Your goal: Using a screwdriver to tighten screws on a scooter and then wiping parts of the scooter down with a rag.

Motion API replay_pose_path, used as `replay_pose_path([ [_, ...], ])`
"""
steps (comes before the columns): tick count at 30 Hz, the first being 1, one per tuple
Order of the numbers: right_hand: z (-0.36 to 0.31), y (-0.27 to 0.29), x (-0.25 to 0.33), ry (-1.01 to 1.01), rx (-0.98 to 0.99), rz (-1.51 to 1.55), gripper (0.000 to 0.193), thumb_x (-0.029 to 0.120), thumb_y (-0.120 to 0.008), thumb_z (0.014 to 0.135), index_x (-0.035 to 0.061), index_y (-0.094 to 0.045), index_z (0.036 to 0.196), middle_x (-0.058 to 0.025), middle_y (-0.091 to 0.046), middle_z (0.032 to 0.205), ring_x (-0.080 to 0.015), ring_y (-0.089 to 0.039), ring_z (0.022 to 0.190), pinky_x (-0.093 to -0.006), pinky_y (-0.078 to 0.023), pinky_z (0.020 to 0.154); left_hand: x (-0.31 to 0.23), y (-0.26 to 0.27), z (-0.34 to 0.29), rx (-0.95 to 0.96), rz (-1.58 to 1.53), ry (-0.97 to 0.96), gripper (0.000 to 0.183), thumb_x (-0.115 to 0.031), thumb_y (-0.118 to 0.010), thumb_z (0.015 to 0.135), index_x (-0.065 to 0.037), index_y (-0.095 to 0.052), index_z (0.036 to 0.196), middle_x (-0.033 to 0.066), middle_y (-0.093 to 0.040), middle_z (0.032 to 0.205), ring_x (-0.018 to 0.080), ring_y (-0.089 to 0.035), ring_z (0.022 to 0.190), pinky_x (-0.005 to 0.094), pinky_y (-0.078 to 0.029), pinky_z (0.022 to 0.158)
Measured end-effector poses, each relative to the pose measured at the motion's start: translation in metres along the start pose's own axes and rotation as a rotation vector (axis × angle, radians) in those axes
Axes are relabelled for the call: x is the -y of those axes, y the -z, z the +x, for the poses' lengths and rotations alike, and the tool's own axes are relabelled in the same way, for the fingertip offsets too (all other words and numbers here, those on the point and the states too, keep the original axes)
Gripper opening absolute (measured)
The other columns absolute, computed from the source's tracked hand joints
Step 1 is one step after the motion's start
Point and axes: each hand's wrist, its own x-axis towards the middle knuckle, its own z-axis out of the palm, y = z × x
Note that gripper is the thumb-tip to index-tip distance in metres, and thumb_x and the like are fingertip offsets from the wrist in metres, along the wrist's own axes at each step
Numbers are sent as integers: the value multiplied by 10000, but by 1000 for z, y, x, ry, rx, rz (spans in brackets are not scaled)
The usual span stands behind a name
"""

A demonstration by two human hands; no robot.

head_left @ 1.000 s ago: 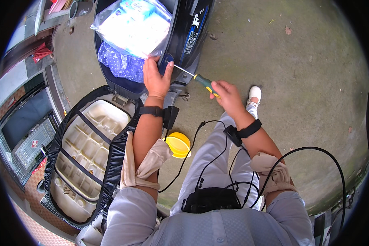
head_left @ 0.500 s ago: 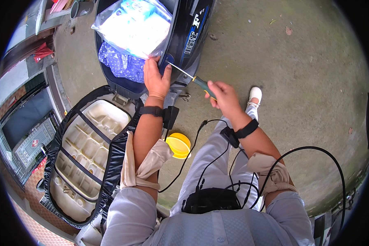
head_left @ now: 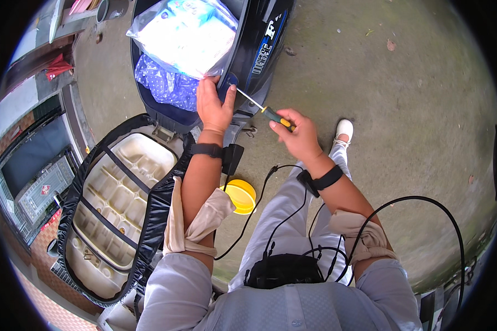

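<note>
In my right hand (head_left: 299, 134) is a screwdriver (head_left: 271, 114) with a dark green and yellow handle, my fingers closed round the handle's end. Its metal shaft slants up and left to a dark blue part at the edge of a scooter's storage compartment (head_left: 174, 116). My left hand (head_left: 214, 110) grips that compartment edge, fingers on the inner side and thumb beside the screwdriver tip. What the tip touches is too small to make out. A clear plastic bag (head_left: 190, 41) with light-coloured contents and a blue dotted cloth (head_left: 165, 85) lie inside the compartment.
The scooter seat (head_left: 113, 198) is tipped open, its pale ribbed underside up, left of my left forearm. A yellow round container (head_left: 240, 197) stands on the concrete floor (head_left: 414, 127) by my legs. Black cables (head_left: 425, 199) loop from my waist pouch (head_left: 286, 270) and wrist straps.
My right hand has shifted its grip on the screwdriver handle, with the fingers now turned differently round it. My left hand stays at the compartment edge. The whole view has shifted slightly.
</note>
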Motion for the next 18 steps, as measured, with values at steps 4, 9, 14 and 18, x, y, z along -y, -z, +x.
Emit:
replay_pose_path([
  [4,5,8,-1,-297,184,400,236,200,-619,869,19,-553,1005,-75,-578,865,-154,-575,674,-294,-444,508,3,2,0,-13,9,11,337,-266,-674,791,-26,-532,979,148,-534,917,351,-514,891,417,-409,792],
  [9,8,3,8,-120,178,253,218,181,-617,867,14,-565,997,-84,-592,896,-163,-584,713,-303,-453,541,0,-1,1,-7,-1,23,332,-259,-678,784,-28,-534,974,147,-536,927,349,-513,899,414,-408,797],
  [14,3,-2,15,11,75,-43,218,155,-629,862,20,-582,1026,-72,-611,897,-156,-593,753,-298,-474,564,-1,1,1,-9,20,36,329,-257,-685,778,-32,-533,964,142,-539,931,346,-515,898,412,-413,792],
  [18,2,-2,16,-335,156,211,231,151,-626,871,23,-588,1059,-59,-621,901,-134,-594,768,-262,-468,528,-3,-1,1,-23,18,31,324,-250,-694,768,-35,-530,947,138,-539,930,344,-518,896,411,-414,789],
])
